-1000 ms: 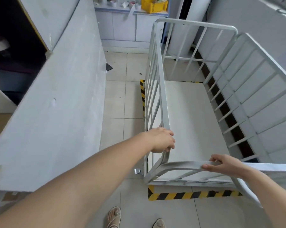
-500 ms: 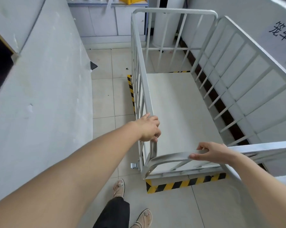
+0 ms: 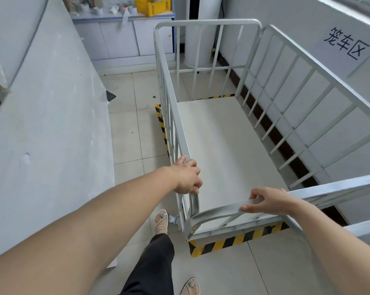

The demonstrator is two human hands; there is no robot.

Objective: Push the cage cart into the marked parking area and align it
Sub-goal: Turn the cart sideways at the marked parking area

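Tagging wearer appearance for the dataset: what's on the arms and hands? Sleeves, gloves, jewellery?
Nothing worn on either. The left hand and right hand are bare, with no gloves, rings or watch in view. Both forearms are uncovered up to the frame edge, so no sleeves show.

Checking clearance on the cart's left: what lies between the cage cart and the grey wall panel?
In the head view, bare tiled floor and a black-yellow tape strip hugging the cage cart; grey wall panel stands apart.

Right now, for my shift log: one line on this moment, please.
left hand: gripping cart side rail | right hand: gripping near rail | cart: inside striped tape
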